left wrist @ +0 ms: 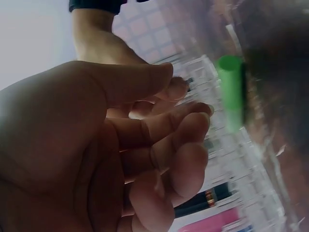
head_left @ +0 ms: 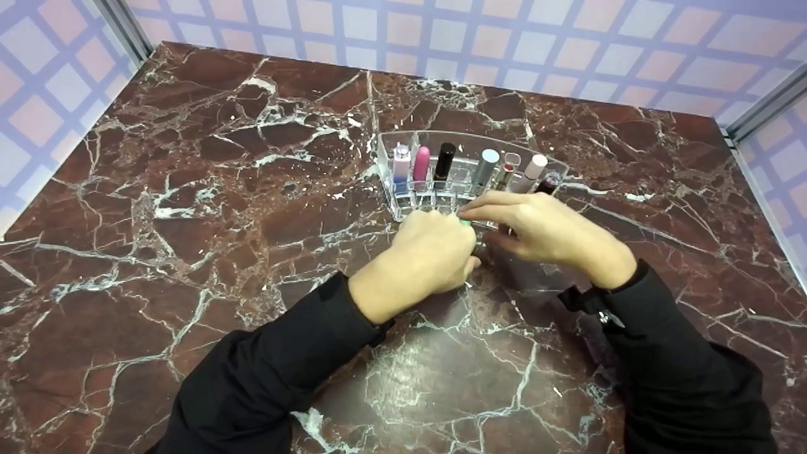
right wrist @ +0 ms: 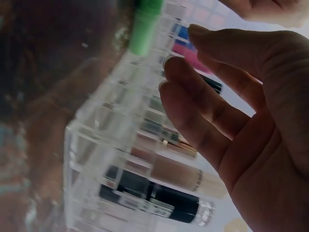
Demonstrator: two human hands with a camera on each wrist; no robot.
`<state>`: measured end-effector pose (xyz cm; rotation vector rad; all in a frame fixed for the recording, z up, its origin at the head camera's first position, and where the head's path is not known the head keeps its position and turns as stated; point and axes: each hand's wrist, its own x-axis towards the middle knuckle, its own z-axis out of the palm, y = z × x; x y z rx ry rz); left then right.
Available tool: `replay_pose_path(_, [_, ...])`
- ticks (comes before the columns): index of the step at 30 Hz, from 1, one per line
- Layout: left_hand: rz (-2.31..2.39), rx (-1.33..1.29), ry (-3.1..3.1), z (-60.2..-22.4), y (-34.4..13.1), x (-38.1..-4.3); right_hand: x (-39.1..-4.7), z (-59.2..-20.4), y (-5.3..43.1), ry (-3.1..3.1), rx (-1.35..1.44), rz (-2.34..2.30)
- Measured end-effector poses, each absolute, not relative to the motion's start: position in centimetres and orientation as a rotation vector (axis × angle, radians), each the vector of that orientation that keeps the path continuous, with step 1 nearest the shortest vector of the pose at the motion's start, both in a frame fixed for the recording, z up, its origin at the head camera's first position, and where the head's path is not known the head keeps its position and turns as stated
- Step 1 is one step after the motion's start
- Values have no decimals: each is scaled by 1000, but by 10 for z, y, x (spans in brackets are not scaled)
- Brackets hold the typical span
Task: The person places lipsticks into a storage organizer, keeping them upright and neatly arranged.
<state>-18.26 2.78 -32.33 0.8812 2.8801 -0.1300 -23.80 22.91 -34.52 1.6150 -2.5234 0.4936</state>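
Note:
A clear curved lipstick organizer (head_left: 386, 203) stands on the table with several cosmetic tubes in it. At its front edge is a bright green tube (left wrist: 231, 92); whether it sits in a slot or lies against the front, I cannot tell. In the head view, only a sliver of green (head_left: 465, 222) shows between the hands. My left hand (head_left: 429, 255) is in front of the organizer, fingers loosely bent and apart from the green tube in the left wrist view. My right hand (head_left: 542, 230) reaches over the organizer's front right, fingers extended, holding nothing.
A lilac tube (head_left: 401, 162), a pink tube (head_left: 421, 164) and a black tube (head_left: 445, 161) stand at the organizer's left. Grey-green (head_left: 486, 167) and beige (head_left: 534, 167) ones stand farther right. Checked panels (head_left: 403, 31) border the brown marbled table (head_left: 189, 284).

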Motion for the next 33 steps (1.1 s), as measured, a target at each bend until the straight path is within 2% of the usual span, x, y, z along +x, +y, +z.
replay_pose_path(10, [-117,822,2809,-342,31,-190,-238,-355,229,-2735,1573,429])
replay_pose_path(33, [-104,809,2786,-351,33,-197,-241,-366,226,-2731,1551,417])
